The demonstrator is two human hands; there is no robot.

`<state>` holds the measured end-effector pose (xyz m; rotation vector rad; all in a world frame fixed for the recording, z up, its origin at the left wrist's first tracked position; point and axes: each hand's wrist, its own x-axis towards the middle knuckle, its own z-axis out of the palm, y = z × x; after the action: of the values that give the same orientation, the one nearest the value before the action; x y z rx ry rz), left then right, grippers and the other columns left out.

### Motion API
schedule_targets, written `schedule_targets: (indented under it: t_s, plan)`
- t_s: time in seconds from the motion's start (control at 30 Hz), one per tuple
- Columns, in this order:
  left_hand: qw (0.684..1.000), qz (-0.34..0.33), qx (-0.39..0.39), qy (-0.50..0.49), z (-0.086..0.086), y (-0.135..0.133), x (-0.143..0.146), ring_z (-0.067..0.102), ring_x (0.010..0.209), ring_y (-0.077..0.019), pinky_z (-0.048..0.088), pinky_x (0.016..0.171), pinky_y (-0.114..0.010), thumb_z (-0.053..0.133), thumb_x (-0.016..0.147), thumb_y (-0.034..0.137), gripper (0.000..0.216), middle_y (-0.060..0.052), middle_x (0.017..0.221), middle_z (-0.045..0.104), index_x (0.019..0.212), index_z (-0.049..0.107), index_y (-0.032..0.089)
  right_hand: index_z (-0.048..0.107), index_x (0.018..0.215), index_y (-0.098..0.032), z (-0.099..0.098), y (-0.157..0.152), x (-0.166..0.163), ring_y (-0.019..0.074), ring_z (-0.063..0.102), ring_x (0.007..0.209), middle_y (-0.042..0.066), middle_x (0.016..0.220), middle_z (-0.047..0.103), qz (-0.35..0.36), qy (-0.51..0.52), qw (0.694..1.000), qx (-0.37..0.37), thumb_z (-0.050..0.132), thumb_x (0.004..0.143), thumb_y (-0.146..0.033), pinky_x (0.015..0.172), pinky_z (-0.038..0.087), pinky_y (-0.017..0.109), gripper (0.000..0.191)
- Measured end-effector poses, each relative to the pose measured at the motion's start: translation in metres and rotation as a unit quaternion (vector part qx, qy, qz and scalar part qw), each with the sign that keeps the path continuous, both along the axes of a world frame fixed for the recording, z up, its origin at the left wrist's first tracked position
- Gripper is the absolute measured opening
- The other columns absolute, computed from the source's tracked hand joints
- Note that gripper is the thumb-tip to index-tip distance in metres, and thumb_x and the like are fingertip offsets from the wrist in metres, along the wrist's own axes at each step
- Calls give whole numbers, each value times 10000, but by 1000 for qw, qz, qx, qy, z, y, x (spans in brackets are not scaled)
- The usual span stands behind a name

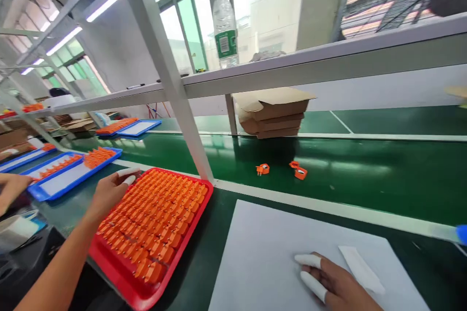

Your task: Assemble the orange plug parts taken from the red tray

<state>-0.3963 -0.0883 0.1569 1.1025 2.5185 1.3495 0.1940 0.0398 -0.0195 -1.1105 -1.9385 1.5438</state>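
Note:
My left hand (111, 189) reaches to the far left edge of a red tray (113, 272) and its fingers, in white finger cots, curl over the rim. The tray is packed with rows of small orange plastic parts (156, 223). My right hand (328, 284) lies flat on a white sheet (262, 248) at the lower right, two fingers in white cots stretched out. A narrow white strip (359, 267) lies just right of those fingers.
Two loose orange parts (262, 169) (299, 172) lie on the green conveyor belt (365, 175). A slanted white post (171, 77) stands behind the red tray. Blue trays (69, 182) with orange parts, another person's hand (10, 189), stacked cardboard (272, 114) and a shelf bottle (225, 34) surround it.

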Motion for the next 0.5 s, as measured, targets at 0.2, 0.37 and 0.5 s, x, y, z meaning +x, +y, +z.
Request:
schedule_targets:
  t_s: [0.2, 0.37, 0.5]
  plan:
    - [916, -384, -119, -4, -11, 97, 169, 663, 1058, -288, 547, 954, -385, 739, 782, 424, 523, -59, 1245, 690, 1271, 666, 253, 655, 1134, -243, 38, -7, 3, 185, 617, 837, 54, 982, 642, 52, -8, 996, 69, 487, 961, -440, 787, 522, 294, 311]
    - [877, -444, -134, 127, -62, 210, 250, 628, 1107, -251, 528, 938, -342, 663, 829, 302, 621, -86, 1466, 500, 1431, 515, 275, 636, 1109, -259, 32, -9, 10, 168, 572, 779, 27, 966, 613, 50, 9, 992, 116, 471, 970, -337, 735, 475, 294, 230]
    - [880, -422, -136, 170, -91, 286, 272, 528, 1263, -304, 441, 1049, -416, 706, 808, 263, 617, -156, 1418, 509, 1395, 536, 178, 634, 1021, -236, 29, -8, 14, 169, 580, 792, 30, 974, 616, 39, 28, 990, 135, 503, 943, -278, 733, 468, 284, 158]
